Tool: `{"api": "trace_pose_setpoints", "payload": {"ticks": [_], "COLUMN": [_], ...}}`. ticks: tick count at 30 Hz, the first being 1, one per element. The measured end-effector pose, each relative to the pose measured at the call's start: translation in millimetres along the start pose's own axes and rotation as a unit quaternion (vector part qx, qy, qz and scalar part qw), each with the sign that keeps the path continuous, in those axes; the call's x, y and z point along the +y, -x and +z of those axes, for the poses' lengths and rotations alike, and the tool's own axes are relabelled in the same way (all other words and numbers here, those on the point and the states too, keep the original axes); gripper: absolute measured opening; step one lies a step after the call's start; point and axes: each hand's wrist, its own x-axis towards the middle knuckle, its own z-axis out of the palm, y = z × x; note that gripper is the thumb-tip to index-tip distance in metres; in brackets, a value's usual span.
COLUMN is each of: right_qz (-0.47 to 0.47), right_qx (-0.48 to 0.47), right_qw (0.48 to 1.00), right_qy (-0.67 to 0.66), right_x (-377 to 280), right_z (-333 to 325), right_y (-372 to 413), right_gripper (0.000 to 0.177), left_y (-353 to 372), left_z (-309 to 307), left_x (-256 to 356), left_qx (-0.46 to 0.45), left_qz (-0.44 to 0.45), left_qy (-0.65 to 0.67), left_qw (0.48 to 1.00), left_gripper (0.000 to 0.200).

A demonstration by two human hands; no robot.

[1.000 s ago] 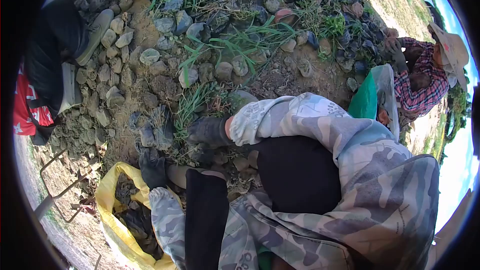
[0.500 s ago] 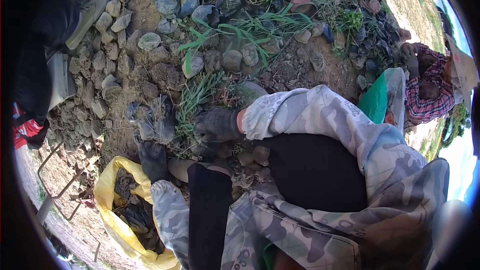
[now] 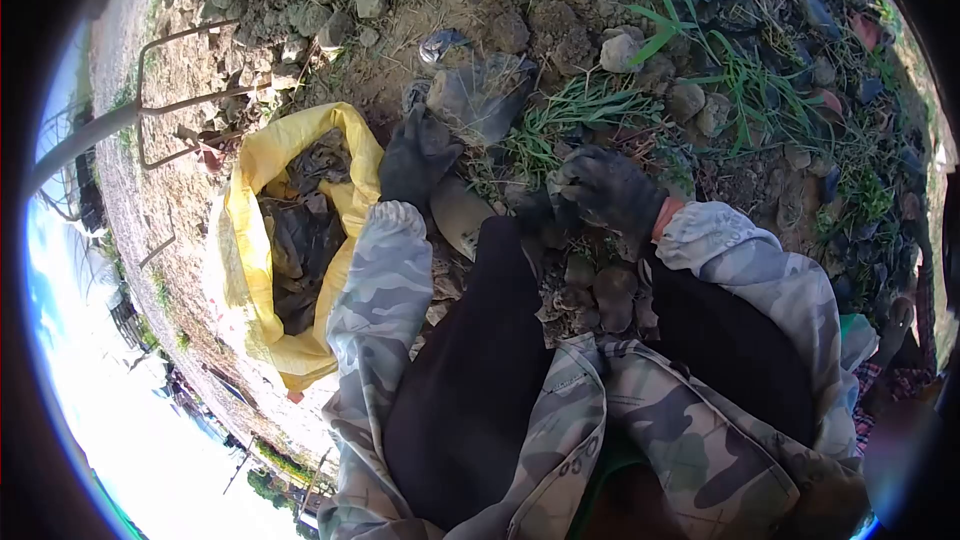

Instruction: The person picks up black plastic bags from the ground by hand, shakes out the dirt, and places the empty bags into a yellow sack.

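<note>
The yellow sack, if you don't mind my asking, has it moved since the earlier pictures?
No, not visibly: the view has turned, but the yellow sack sits beside the tines of the fork as before, with no clear shift either way.

Camouflage jacket (image 3: 700, 410), black trousers (image 3: 470, 380), dark gloves (image 3: 607, 188).
The jacket has grey, pale and brown patches, gathered cuffs (image 3: 712, 226) on both sleeves (image 3: 770, 275), and dark round markings (image 3: 577, 457) near its front edge; the trousers look plain.
</note>
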Motion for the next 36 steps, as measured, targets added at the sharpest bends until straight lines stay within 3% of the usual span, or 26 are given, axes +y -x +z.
{"api": "trace_pose_setpoints", "payload": {"ticks": [3, 4, 5, 7, 9, 10, 11, 12, 13, 14, 15, 18, 19, 21, 22, 24, 28, 30, 31, 33, 35, 36], "right_qz": [-0.020, -0.073, -0.126, -0.131, -0.133, -0.109, -0.085, -0.084, 0.045, 0.174, 0.178, 0.224, 0.183, 0.141, 0.177, 0.215, 0.183, 0.155, 0.142, 0.129, -0.082, -0.082], "right_qx": [-0.003, 0.011, 0.026, 0.043, 0.062, 0.076, 0.090, 0.091, 0.103, 0.112, 0.115, 0.076, 0.092, 0.105, 0.093, 0.078, 0.036, 0.030, 0.025, 0.021, 0.083, 0.082], "right_qw": [1.000, 0.996, 0.987, 0.987, 0.986, 0.988, 0.989, 0.989, 0.992, 0.960, 0.960, 0.941, 0.964, 0.980, 0.978, 0.973, 0.982, 0.988, 0.989, 0.988, 0.983, 0.983], "right_qy": [0.022, 0.057, 0.091, 0.083, 0.075, 0.075, 0.076, 0.080, -0.055, -0.189, -0.185, -0.242, -0.168, -0.091, -0.059, -0.028, -0.014, -0.002, -0.041, -0.080, 0.142, 0.142], "right_x": [-2.6, -4.1, -5.2, -3.0, -6.7, -12.4, -16.3, -17.7, -18.2, -18.2, -16.8, -11.5, -10.5, -19.3, -30.0, -34.0, -21.5, -12.0, -4.1, 1.4, 2.5, 1.7], "right_z": [-3.5, -7.3, -9.8, -9.2, -11.4, -19.3, -24.3, -24.9, -25.6, -26.2, -27.3, -30.6, -30.3, -33.3, -37.9, -40.4, -32.5, -26.0, -20.3, -19.1, -23.1, -21.2], "right_y": [-3.6, -4.9, -6.9, -7.8, -11.4, -15.7, -19.0, -21.3, -24.6, -27.0, -29.2, -35.8, -38.1, -45.0, -48.0, -48.3, -43.1, -39.1, -37.3, -34.5, -32.3, -32.1], "right_gripper": [0.024, 0.023, 0.024, 0.024, 0.024, 0.022, 0.020, 0.020, 0.019, 0.018, 0.018, 0.021, 0.022, 0.024, 0.029, 0.034, 0.040, 0.039, 0.036, 0.033, 0.028, 0.028], "left_y": [1.3, 1.7, 2.2, 2.5, 4.0, 6.0, 8.3, 10.3, 11.8, 13.4, 14.2, 12.1, 12.8, 15.7, 17.9, 23.2, 24.3, 26.0, 26.7, 22.2, 20.2, 19.3], "left_z": [-7.4, -4.0, -0.5, 2.5, -18.4, -23.3, -25.8, -26.8, -24.3, -20.4, -15.8, -2.5, 7.4, 28.5, 34.3, 33.0, 40.5, 51.2, 55.9, 16.2, 17.0, 17.3], "left_x": [2.0, -2.9, -5.9, -14.8, 2.5, 10.0, 17.5, 26.3, 35.4, 46.2, 56.1, 79.8, 79.4, 77.2, 79.9, 93.6, 85.0, 75.2, 69.6, 91.1, 89.7, 88.7], "left_qx": [-0.056, -0.054, -0.014, 0.028, 0.000, 0.001, -0.046, -0.092, -0.094, -0.157, -0.218, -0.306, -0.309, -0.404, -0.405, -0.320, -0.357, -0.277, -0.278, -0.411, -0.416, -0.419], "left_qz": [0.041, 0.037, 0.031, 0.022, -0.046, -0.045, -0.038, -0.027, -0.024, -0.077, -0.130, -0.145, -0.143, -0.148, -0.148, -0.203, -0.173, 0.008, 0.007, -0.156, -0.149, -0.141], "left_qy": [-0.058, -0.058, -0.037, -0.016, 0.254, 0.254, 0.427, 0.585, 0.585, 0.680, 0.758, 0.757, 0.759, 0.779, 0.780, 0.680, 0.625, 0.511, 0.512, 0.542, 0.553, 0.564], "left_qw": [0.996, 0.996, 0.999, 0.999, 0.966, 0.966, 0.902, 0.806, 0.805, 0.712, 0.601, 0.558, 0.555, 0.456, 0.453, 0.627, 0.672, 0.814, 0.813, 0.716, 0.706, 0.697], "left_gripper": [0.085, 0.085, 0.082, 0.079, 0.063, 0.063, 0.056, 0.050, 0.050, 0.046, 0.043, 0.049, 0.049, 0.052, 0.052, 0.055, 0.056, 0.057, 0.057, 0.054, 0.052, 0.050]}}
